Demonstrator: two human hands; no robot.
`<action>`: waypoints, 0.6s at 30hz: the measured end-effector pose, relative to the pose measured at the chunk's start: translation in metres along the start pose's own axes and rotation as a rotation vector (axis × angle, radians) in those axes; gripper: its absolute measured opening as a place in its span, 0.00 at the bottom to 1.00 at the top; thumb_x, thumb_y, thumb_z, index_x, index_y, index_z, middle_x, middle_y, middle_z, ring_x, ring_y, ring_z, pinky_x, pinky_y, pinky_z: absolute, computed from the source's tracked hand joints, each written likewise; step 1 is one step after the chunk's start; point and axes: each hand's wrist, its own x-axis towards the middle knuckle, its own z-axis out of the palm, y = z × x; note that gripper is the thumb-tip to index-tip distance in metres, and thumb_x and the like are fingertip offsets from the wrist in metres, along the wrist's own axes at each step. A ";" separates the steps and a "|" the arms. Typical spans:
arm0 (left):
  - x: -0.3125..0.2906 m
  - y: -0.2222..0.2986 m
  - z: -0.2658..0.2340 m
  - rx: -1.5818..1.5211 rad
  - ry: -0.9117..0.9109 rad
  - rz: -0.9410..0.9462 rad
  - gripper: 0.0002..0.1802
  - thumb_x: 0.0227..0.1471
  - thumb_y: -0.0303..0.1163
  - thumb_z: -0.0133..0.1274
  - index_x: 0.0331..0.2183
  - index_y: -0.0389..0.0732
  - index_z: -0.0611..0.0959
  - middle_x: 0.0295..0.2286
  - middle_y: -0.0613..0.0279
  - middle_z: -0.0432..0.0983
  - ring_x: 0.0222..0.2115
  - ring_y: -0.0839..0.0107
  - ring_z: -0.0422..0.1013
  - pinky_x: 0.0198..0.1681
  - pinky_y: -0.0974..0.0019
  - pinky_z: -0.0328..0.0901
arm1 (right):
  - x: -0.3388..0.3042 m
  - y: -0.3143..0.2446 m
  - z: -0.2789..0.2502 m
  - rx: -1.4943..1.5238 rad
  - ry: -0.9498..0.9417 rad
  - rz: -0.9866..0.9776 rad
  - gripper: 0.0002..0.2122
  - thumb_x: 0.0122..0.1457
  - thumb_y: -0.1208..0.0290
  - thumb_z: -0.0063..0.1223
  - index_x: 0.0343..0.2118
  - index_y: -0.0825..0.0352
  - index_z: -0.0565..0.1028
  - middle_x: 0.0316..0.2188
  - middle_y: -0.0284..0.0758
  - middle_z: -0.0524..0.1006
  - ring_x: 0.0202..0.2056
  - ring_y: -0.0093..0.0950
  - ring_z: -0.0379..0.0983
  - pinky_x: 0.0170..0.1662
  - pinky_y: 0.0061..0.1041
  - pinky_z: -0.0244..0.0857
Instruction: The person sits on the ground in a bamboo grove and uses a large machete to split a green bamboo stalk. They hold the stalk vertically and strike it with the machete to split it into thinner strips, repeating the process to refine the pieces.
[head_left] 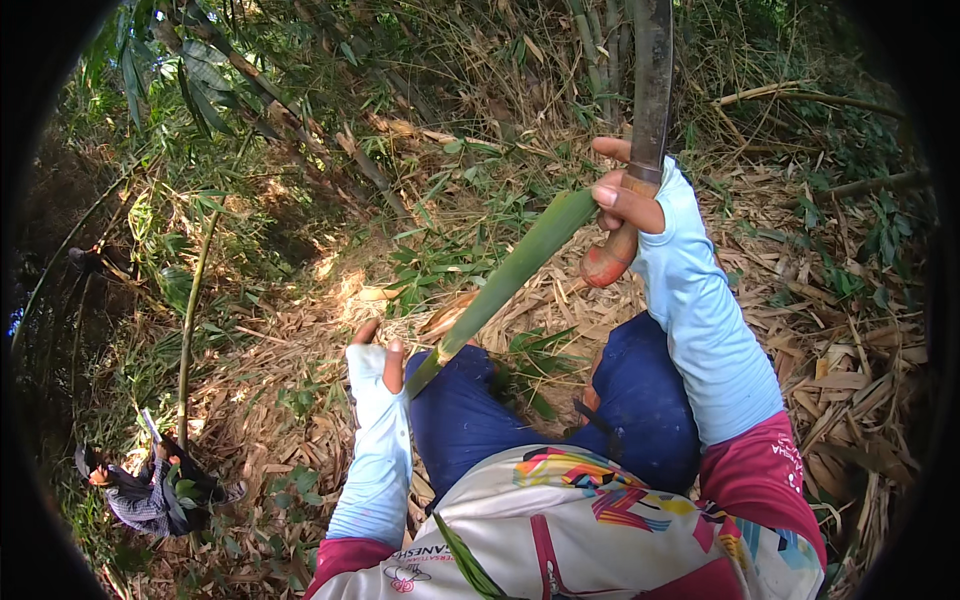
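My right hand is wrapped round the wooden handle of a machete, whose dark blade points up and away. The handle's curved end is reddish. Its thumb and fingertips also touch the upper end of a green bamboo piece. The bamboo slants down to the left, with a pale node ring near its lower end, above my blue-trousered left knee. My left hand, in a light blue sleeve reaching over the palm, is beside that lower end. Its thumb and a finger stand apart, and no grip on the bamboo shows.
Dry leaves and husks cover the ground. Bamboo stems and tangled branches rise at the back. A thin upright stem stands to the left. Another person is low among the plants at the lower left.
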 end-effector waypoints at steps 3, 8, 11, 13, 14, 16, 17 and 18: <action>0.014 0.063 0.028 0.038 -0.415 0.157 0.37 0.51 0.36 0.58 0.57 0.29 0.64 0.21 0.74 0.62 0.23 0.82 0.58 0.31 0.77 0.57 | -0.004 0.002 0.000 0.076 -0.032 -0.049 0.30 0.49 0.72 0.63 0.55 0.75 0.66 0.26 0.32 0.78 0.24 0.19 0.70 0.30 0.19 0.66; 0.033 0.096 0.075 -0.038 -0.711 0.180 0.34 0.52 0.36 0.58 0.55 0.29 0.66 0.27 0.65 0.71 0.30 0.76 0.67 0.36 0.72 0.62 | -0.015 -0.006 0.008 0.114 -0.088 -0.037 0.31 0.50 0.75 0.60 0.57 0.76 0.63 0.28 0.35 0.77 0.25 0.21 0.68 0.31 0.24 0.65; 0.034 0.101 0.079 0.045 -0.737 0.149 0.23 0.54 0.37 0.59 0.46 0.33 0.74 0.35 0.56 0.76 0.38 0.71 0.70 0.45 0.67 0.63 | -0.013 -0.003 0.006 0.126 -0.102 -0.041 0.31 0.49 0.71 0.66 0.55 0.76 0.66 0.27 0.33 0.78 0.25 0.20 0.71 0.30 0.21 0.66; 0.037 0.094 0.082 0.161 -0.714 0.132 0.22 0.54 0.39 0.59 0.42 0.30 0.74 0.33 0.57 0.77 0.34 0.74 0.71 0.40 0.68 0.65 | -0.011 0.003 0.004 0.126 -0.070 -0.044 0.29 0.49 0.72 0.66 0.54 0.76 0.67 0.27 0.34 0.79 0.25 0.20 0.71 0.30 0.20 0.66; 0.036 0.094 0.083 0.161 -0.691 0.132 0.21 0.55 0.38 0.58 0.40 0.31 0.74 0.32 0.58 0.77 0.34 0.74 0.71 0.40 0.68 0.65 | -0.010 0.007 0.003 0.127 -0.056 -0.043 0.29 0.50 0.72 0.66 0.54 0.76 0.67 0.27 0.34 0.79 0.25 0.20 0.71 0.30 0.20 0.66; 0.033 0.096 0.088 0.161 -0.641 0.130 0.17 0.56 0.36 0.58 0.37 0.32 0.74 0.31 0.59 0.77 0.33 0.75 0.70 0.39 0.69 0.65 | -0.008 0.010 0.003 0.115 -0.012 -0.026 0.28 0.51 0.73 0.65 0.53 0.76 0.67 0.28 0.35 0.79 0.26 0.19 0.71 0.30 0.20 0.67; 0.033 0.096 0.090 0.159 -0.629 0.123 0.17 0.55 0.37 0.58 0.37 0.33 0.75 0.30 0.60 0.76 0.32 0.74 0.69 0.38 0.68 0.64 | -0.006 0.011 0.003 0.108 0.008 -0.016 0.27 0.51 0.74 0.65 0.53 0.76 0.67 0.28 0.35 0.79 0.26 0.19 0.71 0.30 0.20 0.67; 0.032 0.097 0.092 0.158 -0.618 0.116 0.16 0.55 0.37 0.59 0.37 0.34 0.76 0.28 0.60 0.74 0.31 0.73 0.69 0.37 0.68 0.64 | -0.005 0.014 0.003 0.106 0.028 -0.018 0.25 0.52 0.75 0.63 0.53 0.76 0.68 0.31 0.37 0.80 0.26 0.19 0.72 0.29 0.18 0.67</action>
